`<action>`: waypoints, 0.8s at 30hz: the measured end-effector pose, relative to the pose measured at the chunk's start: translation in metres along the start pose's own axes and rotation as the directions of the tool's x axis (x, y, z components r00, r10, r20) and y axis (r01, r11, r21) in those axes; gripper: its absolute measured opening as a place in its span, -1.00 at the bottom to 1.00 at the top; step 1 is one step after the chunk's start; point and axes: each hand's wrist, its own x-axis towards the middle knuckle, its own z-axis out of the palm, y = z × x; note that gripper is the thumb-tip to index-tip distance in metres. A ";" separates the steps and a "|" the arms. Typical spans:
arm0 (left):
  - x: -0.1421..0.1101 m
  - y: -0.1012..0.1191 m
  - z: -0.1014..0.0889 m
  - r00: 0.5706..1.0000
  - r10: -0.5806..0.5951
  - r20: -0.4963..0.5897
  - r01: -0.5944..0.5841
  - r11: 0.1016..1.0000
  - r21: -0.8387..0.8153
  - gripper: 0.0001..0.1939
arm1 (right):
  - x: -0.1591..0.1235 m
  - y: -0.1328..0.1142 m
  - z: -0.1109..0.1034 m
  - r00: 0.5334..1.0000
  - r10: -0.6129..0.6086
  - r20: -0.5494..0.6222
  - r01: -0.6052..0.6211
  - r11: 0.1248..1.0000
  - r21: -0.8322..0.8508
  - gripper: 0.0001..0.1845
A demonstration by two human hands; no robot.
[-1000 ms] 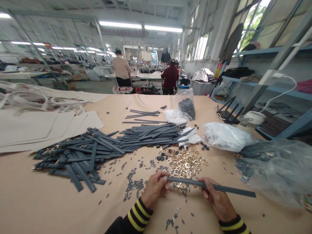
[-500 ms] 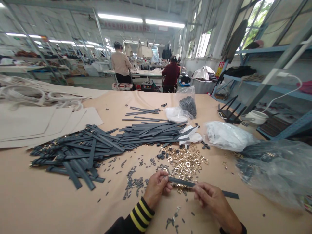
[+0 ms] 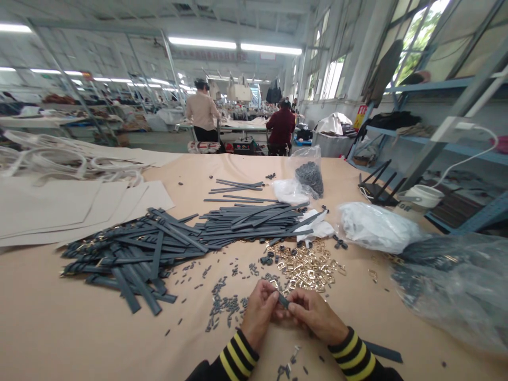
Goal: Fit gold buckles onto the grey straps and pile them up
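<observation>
A dark grey strap (image 3: 283,300) runs between my two hands, which are close together low in the middle of the view. My left hand (image 3: 260,309) pinches its near end. The fingers of my right hand (image 3: 317,317) are closed on the strap just to the right, and its far end shows beyond my right sleeve. Right behind my fingertips lies a heap of gold-coloured buckles (image 3: 311,267); one buckle touches or almost touches my left fingers, I cannot tell which. Small dark pieces (image 3: 226,304) are scattered left of my left hand.
Straps with buckles (image 3: 130,254) are piled at left, plain straps (image 3: 254,219) behind the buckles. Clear plastic bags (image 3: 379,227) lie at right, and a bag of black bits (image 3: 309,177) stands at the back. Beige panels (image 3: 51,206) cover the left side. Two people work beyond the table.
My right hand has slid left along the strap, up to my left hand. The strap's far end has swung down toward me. The camera view has shifted slightly.
</observation>
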 end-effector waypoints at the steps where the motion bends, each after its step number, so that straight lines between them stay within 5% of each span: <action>1: -0.001 0.001 0.001 0.998 0.057 -0.013 -0.055 0.994 0.099 -0.76 | 0.001 0.003 0.000 1.000 0.009 0.006 -0.009 0.998 0.055 -0.78; 5: -0.009 0.001 0.006 0.941 0.333 0.052 -0.311 0.796 0.520 -0.77 | 0.006 0.012 0.000 0.999 0.032 -0.042 -0.027 0.992 0.123 -0.71; 9: -0.016 -0.004 0.011 0.861 0.508 0.037 -0.385 0.601 0.701 -0.93 | 0.010 0.014 0.003 0.992 0.052 -0.114 -0.041 0.994 0.097 -0.72; 12: -0.015 -0.008 0.010 0.799 0.599 0.051 -0.420 0.497 0.759 -0.85 | 0.010 0.015 0.005 0.984 0.071 -0.163 -0.054 0.993 0.105 -0.75; 20: -0.019 0.000 0.014 0.913 0.361 0.191 -0.380 0.582 0.719 -0.84 | 0.007 0.015 0.001 0.996 -0.026 -0.080 0.040 0.984 0.176 -0.76; 24: -0.020 -0.003 0.018 0.881 0.467 0.074 -0.341 0.520 0.783 -0.89 | 0.007 0.012 0.001 0.991 0.014 -0.133 0.002 0.993 0.120 -0.77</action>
